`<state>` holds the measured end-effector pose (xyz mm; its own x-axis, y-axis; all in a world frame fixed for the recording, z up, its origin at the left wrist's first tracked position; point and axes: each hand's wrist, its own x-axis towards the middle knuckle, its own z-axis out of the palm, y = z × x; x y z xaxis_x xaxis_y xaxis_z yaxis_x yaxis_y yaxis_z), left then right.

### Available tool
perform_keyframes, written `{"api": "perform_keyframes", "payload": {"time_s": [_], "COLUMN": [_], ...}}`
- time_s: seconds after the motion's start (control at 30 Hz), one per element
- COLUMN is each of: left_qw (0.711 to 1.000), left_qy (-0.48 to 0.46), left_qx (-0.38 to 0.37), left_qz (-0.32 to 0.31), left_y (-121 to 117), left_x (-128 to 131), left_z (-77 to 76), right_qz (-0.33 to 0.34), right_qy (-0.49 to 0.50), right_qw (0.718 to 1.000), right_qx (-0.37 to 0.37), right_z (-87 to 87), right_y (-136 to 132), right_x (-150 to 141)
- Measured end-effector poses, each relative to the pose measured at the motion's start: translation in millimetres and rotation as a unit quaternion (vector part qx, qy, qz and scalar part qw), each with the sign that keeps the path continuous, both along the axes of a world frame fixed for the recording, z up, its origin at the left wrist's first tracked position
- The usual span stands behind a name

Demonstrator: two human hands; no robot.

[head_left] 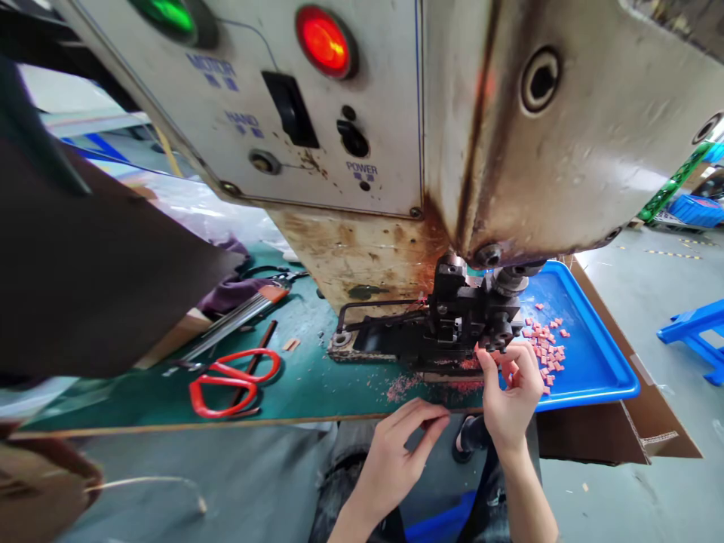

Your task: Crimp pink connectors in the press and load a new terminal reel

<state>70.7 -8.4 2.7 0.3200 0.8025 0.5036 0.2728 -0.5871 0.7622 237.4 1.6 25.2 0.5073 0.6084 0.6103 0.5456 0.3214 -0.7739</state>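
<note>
My right hand (512,396) is at the tooling under the machine head, with thumb and forefinger pinched at its front edge. Small pink pieces (513,371) are tucked in its curled fingers. Just above the fingertips sits the black metal press tooling (464,317), which hides part of the pinch. In front of the table edge hovers my left hand (404,445), its thumb and forefinger tips brought together. Whatever may be between those tips is too small to make out. Pink crumbs (401,387) lie scattered on the green tabletop (317,392) by the tooling.
A blue tray (599,369) with several pink pieces (546,351) stands right of the tooling, over a cardboard box (650,407). Red-handled scissors (226,403) lie on the left. The machine housing (367,136) overhangs the work, its red lamp (325,41) lit. A blue stool (695,332) stands far right.
</note>
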Motion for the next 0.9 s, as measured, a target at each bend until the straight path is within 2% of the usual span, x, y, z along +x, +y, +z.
{"api": "perform_keyframes", "payload": {"time_s": [0.17,0.33,0.5,0.73,0.83,0.9], "left_qw": [1.000,0.999,0.999,0.999,1.000,1.000], "left_qy": [-0.007,-0.011,-0.005,-0.010,-0.008,-0.001], "left_qx": [0.016,0.030,0.036,0.036,0.027,0.019], "left_qz": [0.007,0.019,0.017,0.001,0.005,0.012], "left_y": [-3.6,-8.4,-11.5,-15.7,-18.6,-23.0], "left_x": [-4.8,-16.7,-19.4,-14.9,-16.6,-19.1], "left_z": [6.1,11.9,17.0,20.1,18.4,16.5], "right_qz": [0.001,-0.015,-0.039,-0.046,-0.050,-0.067], "right_qy": [-0.029,-0.065,-0.094,-0.075,-0.082,-0.099], "right_qw": [0.998,0.988,0.985,0.984,0.985,0.987], "right_qx": [0.063,0.138,0.140,0.154,0.144,0.108], "right_z": [-0.3,7.9,20.8,27.3,24.9,23.4], "right_y": [-4.1,-34.1,-60.7,-70.3,-69.8,-67.0], "right_x": [1.1,2.4,4.4,-0.4,11.4,30.4]}}
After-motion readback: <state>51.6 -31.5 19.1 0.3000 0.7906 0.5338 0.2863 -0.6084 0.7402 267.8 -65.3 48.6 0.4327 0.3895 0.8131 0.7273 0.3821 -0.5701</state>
